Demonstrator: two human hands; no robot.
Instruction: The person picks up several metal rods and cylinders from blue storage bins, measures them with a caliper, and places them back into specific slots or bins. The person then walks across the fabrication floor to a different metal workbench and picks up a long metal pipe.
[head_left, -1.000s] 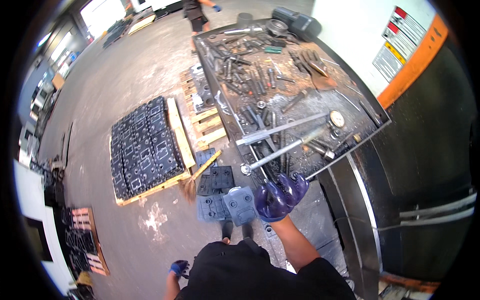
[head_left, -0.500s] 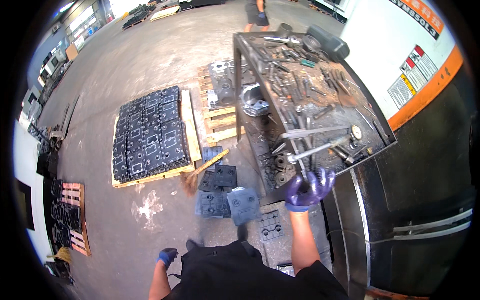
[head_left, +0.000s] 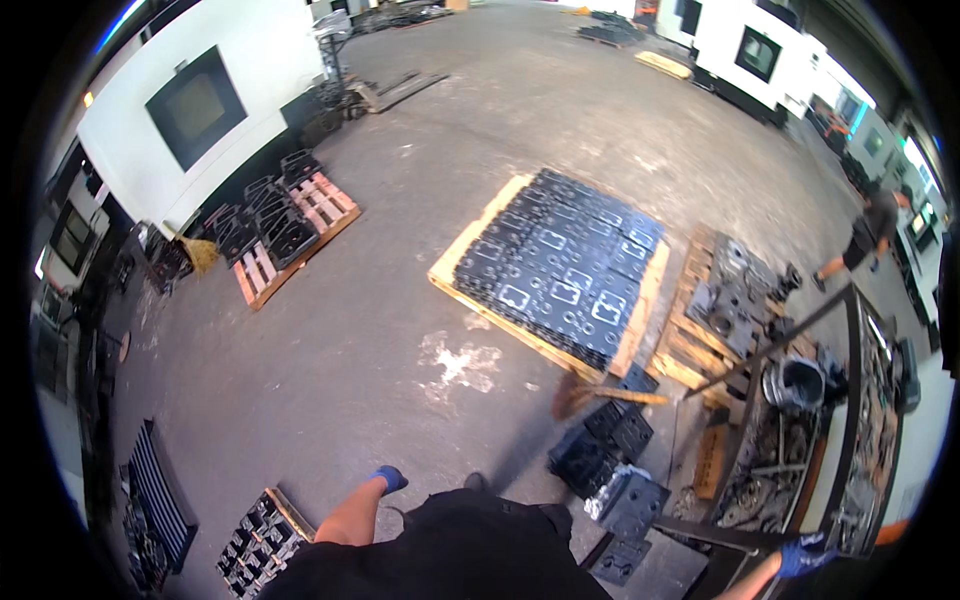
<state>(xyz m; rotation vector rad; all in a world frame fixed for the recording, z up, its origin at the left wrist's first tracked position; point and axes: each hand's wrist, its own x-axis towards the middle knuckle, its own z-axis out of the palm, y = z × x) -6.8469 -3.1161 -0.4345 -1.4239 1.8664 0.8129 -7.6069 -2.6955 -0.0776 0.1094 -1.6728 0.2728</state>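
Note:
My left hand (head_left: 393, 478), in a blue and dark glove, hangs low at my side above the floor. It looks loosely open, with nothing visible in it. My right hand (head_left: 803, 556), in a blue glove, is at the near corner of the tool-strewn metal workbench (head_left: 851, 330). Its fingers look spread, and no held thing shows. Whether it touches the bench edge, I cannot tell. Beside the bench's lower part several dark flat castings (head_left: 637, 503) lie on the floor. A broom (head_left: 620, 396) with a yellow handle rests by them.
Ahead, a wooden pallet (head_left: 452, 284) carries stacked black machined plates (head_left: 560, 250). Right of it stands another pallet (head_left: 690, 340) with metal parts. A reddish pallet (head_left: 325, 207) with black parts is at left, and small black blocks (head_left: 255, 540) sit near my left. A person (head_left: 873, 235) stands far right.
My view has swung left, so the workbench now lies at the right edge and the plate pallet near the middle. My right hand has gone from above the bench front to its near corner.

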